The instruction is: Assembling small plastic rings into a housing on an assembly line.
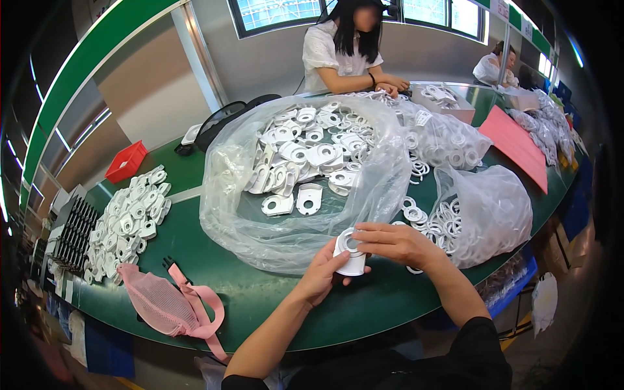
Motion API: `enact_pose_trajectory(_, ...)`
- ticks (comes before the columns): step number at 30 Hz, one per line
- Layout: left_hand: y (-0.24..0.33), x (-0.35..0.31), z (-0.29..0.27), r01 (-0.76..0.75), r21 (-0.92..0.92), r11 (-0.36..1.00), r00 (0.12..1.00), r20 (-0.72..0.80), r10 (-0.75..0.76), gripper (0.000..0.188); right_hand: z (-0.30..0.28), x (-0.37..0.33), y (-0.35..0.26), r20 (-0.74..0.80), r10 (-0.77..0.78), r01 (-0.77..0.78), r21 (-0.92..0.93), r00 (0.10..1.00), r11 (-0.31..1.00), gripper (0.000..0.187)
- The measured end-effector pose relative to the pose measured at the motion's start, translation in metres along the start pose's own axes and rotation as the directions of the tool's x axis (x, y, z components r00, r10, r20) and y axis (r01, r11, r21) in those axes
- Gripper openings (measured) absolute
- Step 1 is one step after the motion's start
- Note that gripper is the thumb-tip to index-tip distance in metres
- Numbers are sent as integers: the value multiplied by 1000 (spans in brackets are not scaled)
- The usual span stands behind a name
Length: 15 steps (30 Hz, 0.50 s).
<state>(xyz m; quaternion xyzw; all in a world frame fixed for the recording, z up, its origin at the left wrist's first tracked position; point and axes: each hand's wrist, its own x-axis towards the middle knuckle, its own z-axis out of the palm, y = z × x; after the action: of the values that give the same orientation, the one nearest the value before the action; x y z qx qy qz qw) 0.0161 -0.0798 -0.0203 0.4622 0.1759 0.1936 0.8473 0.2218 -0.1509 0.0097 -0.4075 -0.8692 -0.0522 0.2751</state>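
Lower centre of frame: white plastic part with round hole (354, 264) is pinched by left hand (318, 277) — touched by right hand (404, 247), fingers close together, pinch indiscernible.

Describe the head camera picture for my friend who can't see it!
A left hand holds a white part with a round hole over a green table; the right hand touches the part. Beyond, a clear bag lies open around a heap of white pieces; a pink pouch lies at left, and a co-worker is across the table.
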Motion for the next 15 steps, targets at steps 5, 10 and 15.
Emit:
enact_pose_trajectory(5, 0, 0, -1, 7, -36, 999, 1000, 1, -7, 39, 3, 1, 1, -56, -24, 24, -14, 998, 1000, 27)
enact_pose_trajectory(10, -2, 1, 0, -11, -11, 1000, 999, -37, 11, 38, 4, 3, -4, -85, 20, -21, -11, 996, 1000, 29)
enact_pose_trajectory(15, -5, 2, 0, -44, 46, 998, 999, -25, 45, 40, 12, 1, -2, -153, 54, -49, 38, 987, 998, 29)
